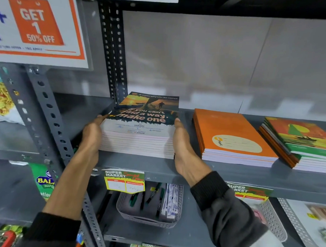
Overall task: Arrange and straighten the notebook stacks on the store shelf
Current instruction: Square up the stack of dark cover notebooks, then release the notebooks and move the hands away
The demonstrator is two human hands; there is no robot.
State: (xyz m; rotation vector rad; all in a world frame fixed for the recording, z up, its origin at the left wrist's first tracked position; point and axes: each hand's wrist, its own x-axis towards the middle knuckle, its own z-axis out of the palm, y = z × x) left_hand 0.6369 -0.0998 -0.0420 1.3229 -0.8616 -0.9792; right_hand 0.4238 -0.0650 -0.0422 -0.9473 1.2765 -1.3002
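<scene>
A stack of notebooks with a sunset cover reading "If you can't find a way, make one" (142,122) lies at the left end of the grey shelf (231,172). My left hand (91,134) presses flat against the stack's left side. My right hand (183,149) presses flat against its right side, so the stack sits squeezed between both palms. To the right lies an orange notebook stack (231,134). Farther right, a green and orange stack (304,144) sits askew, its books fanned out.
A perforated grey upright (51,121) stands just left of my left hand. A "GET 1 50% OFF" sign (37,22) hangs above left. Below the shelf are a price tag (124,180), a grey basket of pens (148,205) and white mesh trays (285,220). Snack packets fill the left rack.
</scene>
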